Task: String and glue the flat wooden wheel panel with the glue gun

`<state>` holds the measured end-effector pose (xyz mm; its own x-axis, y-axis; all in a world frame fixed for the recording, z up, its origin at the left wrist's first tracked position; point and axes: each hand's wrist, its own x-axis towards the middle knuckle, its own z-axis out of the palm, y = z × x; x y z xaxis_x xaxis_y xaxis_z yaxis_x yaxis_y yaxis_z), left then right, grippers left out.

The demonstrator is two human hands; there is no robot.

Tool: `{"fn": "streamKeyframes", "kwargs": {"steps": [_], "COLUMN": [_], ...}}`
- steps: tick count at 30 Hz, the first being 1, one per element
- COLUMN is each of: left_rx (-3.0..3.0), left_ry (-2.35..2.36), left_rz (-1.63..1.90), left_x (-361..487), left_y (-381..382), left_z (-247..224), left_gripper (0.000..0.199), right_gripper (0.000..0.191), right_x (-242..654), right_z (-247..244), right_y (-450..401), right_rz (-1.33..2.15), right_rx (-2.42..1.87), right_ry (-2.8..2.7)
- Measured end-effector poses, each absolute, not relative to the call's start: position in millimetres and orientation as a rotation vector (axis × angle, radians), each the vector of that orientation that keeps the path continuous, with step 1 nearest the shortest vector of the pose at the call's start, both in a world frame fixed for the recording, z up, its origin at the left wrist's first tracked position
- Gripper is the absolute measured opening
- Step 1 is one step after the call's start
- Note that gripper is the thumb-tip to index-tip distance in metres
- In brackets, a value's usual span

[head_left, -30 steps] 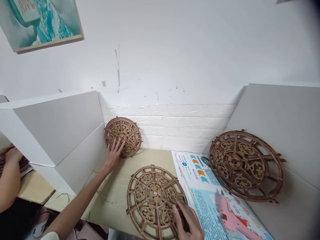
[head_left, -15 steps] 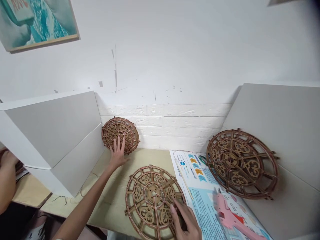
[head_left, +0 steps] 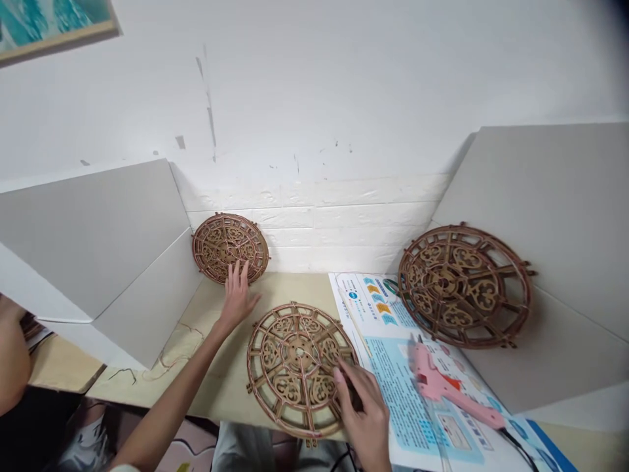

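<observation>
A round openwork wooden disc point(head_left: 299, 354) with brown rims and scroll cut-outs lies in front of me, a pale thread across its middle. My right hand point(head_left: 367, 408) is closed on its right rim, with thumb and forefinger at the edge. Ahead to the left, a similar second disc point(head_left: 216, 237) leans against the wall. My left hand point(head_left: 238, 298) has its fingers stretched toward the lower edge of that disc, holding nothing; whether the fingertips touch it I cannot tell. Propped against the right grey panel is a third disc point(head_left: 457, 314).
A pink glue gun point(head_left: 445, 385) with a black cord rests on a printed sheet point(head_left: 393, 387) at right. Grey-white panels point(head_left: 122, 236) flank the table point(head_left: 289, 283). Loose threads point(head_left: 171, 360) lie left of my forearm. Another person's arm point(head_left: 12, 360) shows at far left.
The view has tilted downward, so everything sits higher in it. My left hand has drawn slightly down and right from the middle of the leaning disc. My right hand stays at the near disc's rim.
</observation>
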<state>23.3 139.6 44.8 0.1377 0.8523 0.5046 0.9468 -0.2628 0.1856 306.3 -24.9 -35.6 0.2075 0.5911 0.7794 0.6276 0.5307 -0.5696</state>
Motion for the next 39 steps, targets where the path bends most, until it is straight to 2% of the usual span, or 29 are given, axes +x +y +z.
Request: {"fn": "streamKeyframes", "kwargs": {"steps": [3, 7, 14, 20, 39], "left_rx": [-2.527, -2.719, -2.891, -2.857, -2.825], "left_ry": [-1.669, -1.664, -1.595, -1.721, -1.672], "left_rz": [-0.947, -0.982, -0.844, -0.600, -0.469], "left_x": [39.7, 66.6, 112.8, 131.2, 131.6], "left_y": [96.3, 52.8, 41.5, 43.5, 44.1], "left_z": [41.1, 32.2, 24.7, 18.8, 7.0], "left_gripper": [0.071, 0.030, 0.009, 0.015, 0.024], "right_gripper": [0.018, 0.019, 0.021, 0.021, 0.024], "right_x": [303.2, 299.2, 297.5, 297.4, 296.4], "right_z": [-30.8, -24.6, -23.6, -22.8, -19.3], "right_y": [-26.1, -28.2, -31.1, -30.2, -29.9], "right_rz": [-0.034, -0.031, -0.007, -0.031, -0.019], "right_rx": [-1.143, -1.190, -1.242, -1.281, -1.366], "right_ry": [-1.504, -1.599, -1.710, -1.731, -1.749]}}
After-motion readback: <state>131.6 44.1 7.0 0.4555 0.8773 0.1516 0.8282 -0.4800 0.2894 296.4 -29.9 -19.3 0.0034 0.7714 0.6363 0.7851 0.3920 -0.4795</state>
